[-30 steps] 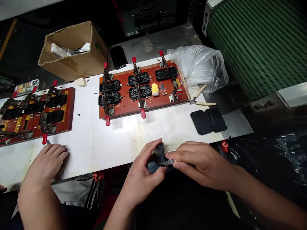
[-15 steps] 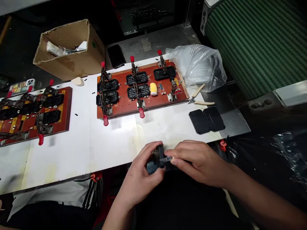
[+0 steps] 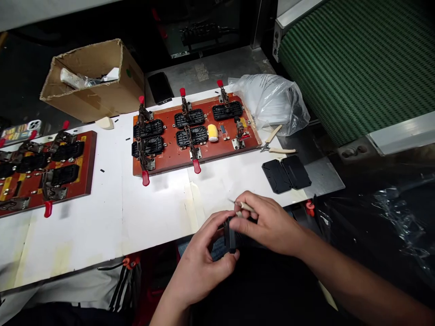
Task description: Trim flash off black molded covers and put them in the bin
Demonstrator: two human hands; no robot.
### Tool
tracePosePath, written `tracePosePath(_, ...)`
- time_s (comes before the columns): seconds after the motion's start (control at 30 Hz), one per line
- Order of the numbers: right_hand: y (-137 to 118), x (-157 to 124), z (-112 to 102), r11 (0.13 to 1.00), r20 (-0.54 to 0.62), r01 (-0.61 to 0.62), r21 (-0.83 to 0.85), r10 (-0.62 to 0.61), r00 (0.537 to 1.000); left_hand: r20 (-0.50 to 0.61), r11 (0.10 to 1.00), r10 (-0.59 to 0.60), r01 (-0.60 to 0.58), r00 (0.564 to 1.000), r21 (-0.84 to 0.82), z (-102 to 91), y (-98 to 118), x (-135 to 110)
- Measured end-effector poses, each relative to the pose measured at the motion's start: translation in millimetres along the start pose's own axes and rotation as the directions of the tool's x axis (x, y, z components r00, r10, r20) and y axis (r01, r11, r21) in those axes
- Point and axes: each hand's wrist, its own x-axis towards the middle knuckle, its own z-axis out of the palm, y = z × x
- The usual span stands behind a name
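Observation:
Just in front of the table's front edge, my left hand (image 3: pixel 205 253) grips a black plastic part (image 3: pixel 231 237) on edge between thumb and fingers. My right hand (image 3: pixel 268 224) is closed around the beige handle of a small trimming knife (image 3: pixel 246 207). The knife's thin tip points up and left, above the part and apart from it. My right thumb lies against or very near the part's upper edge; I cannot tell whether it touches. Fingers hide some of the part's faces.
A red-brown fixture board (image 3: pixel 170 158) carries black plastic parts under red-handled toggle clamps. A second fixture board (image 3: pixel 89 163) stands left. Two black panels (image 3: pixel 277 175), cutting pliers (image 3: pixel 272 145), a plastic bag (image 3: pixel 268 99), a phone (image 3: pixel 159 88) and a cardboard box (image 3: pixel 98 102) surround it. A green conveyor (image 3: pixel 360 59) runs at right.
My right hand has lifted the knife up off the part's face and turned its tip upward. The black part is tilted slightly differently in my left hand. The camera view has shifted a little.

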Motion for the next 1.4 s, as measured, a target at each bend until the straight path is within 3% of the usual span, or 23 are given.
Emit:
tracePosePath(0.1, 18, 17, 4, 0.969, -0.126, -0.029, -0.244, -0.002, 0.992, -0.019, 0.997, -0.076, 0.075, 0.997, -0.022, -3.7, -8, -3)
tracePosePath(0.2, 29, 32, 5, 0.885, -0.140, -0.005, -0.465, -0.068, 0.988, -0.197, 0.992, -0.129, 0.125, 0.972, -0.031, -14.1, -17, -2)
tracePosePath(0.27, 21, 42, 3, 0.848, -0.148, 0.046, -0.528, -0.145, 0.978, -0.387, 0.987, -0.139, 0.160, 0.912, 0.023, -24.6, -21, 4)
tracePosePath(0.33, 0, 57, -1, 0.821, -0.140, 0.123, -0.558, -0.239, 0.961, -0.549, 0.963, -0.134, 0.240, 0.825, 0.126, -36.0, -24, 11)
tracePosePath(0.4, -29, 85, -7, 0.774, -0.111, 0.152, -0.614, -0.275, 0.955, -0.635, 0.917, -0.071, 0.302, 0.769, 0.262, -46.2, -29, 18)
tracePosePath(0.57, -78, 191, -32, 0.620, -0.114, -0.085, -0.780, -0.006, 0.993, -0.603, 0.817, 0.180, 0.223, 0.777, 0.532, -58.7, -48, 17)
tracePosePath(0.67, -81, 216, -49, 0.596, -0.077, -0.083, -0.799, 0.035, 0.996, -0.504, 0.735, 0.310, 0.134, 0.806, 0.665, -61.3, -60, 8)
tracePosePath(0.73, -77, 201, -51, 0.604, -0.062, -0.028, -0.797, -0.036, 0.997, -0.388, 0.661, 0.335, 0.079, 0.858, 0.746, -62.4, -66, 5)
tracePosePath(0.8, -69, 167, -42, 0.706, -0.032, 0.108, -0.700, -0.182, 0.983, -0.304, 0.619, 0.319, 0.046, 0.898, 0.784, -63.2, -70, 4)
tracePosePath(0.9, -43, 106, -6, 0.844, 0.036, 0.372, -0.386, -0.389, 0.921, -0.275, 0.607, 0.317, 0.029, 0.908, 0.794, -63.7, -73, 6)
tracePosePath(0.97, -19, 72, 24, 0.862, 0.057, 0.436, -0.260, -0.437, 0.898, -0.283, 0.605, 0.329, 0.029, 0.901, 0.796, -63.1, -73, 8)
tracePosePath(1.03, 1, 50, 52, 0.882, 0.023, 0.424, -0.205, -0.429, 0.903, -0.288, 0.597, 0.341, 0.030, 0.895, 0.801, -62.0, -73, 9)
tracePosePath(1.17, 15, 38, 81, 0.913, -0.056, 0.369, -0.173, -0.383, 0.922, -0.288, 0.587, 0.359, 0.025, 0.888, 0.809, -60.1, -73, 10)
tracePosePath(1.4, 5, 50, 85, 0.896, -0.101, 0.348, -0.276, -0.387, 0.916, -0.307, 0.591, 0.353, 0.044, 0.884, 0.805, -58.4, -72, 11)
